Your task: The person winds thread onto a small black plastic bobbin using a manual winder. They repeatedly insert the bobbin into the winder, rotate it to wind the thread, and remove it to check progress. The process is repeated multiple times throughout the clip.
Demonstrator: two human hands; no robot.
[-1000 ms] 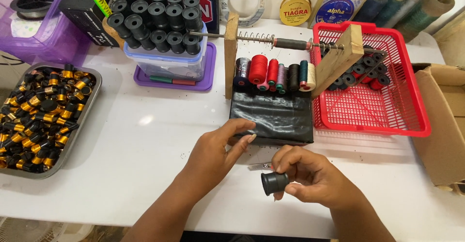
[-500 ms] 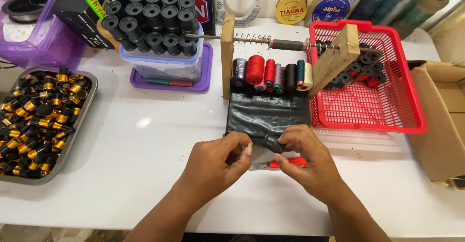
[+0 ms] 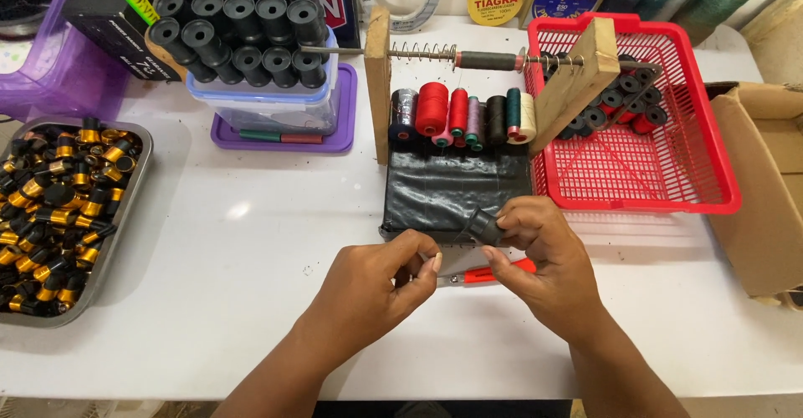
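The desk (image 3: pixel 209 301) was white and smooth, lit evenly from above with a soft glare patch left of centre. Its near edge ran along the bottom of the view; a strip of pale floor (image 3: pixel 75 408) showed beneath. No wall or window was discernible.

Single view, head-worn camera: looks steeply down and forward over the white desk (image 3: pixel 251 242), close above the hands. Both forearms enter from the bottom edge. Coverage runs from a metal tray (image 3: pixel 125 242) left of the hands to a cardboard box (image 3: pixel 761 209) right.
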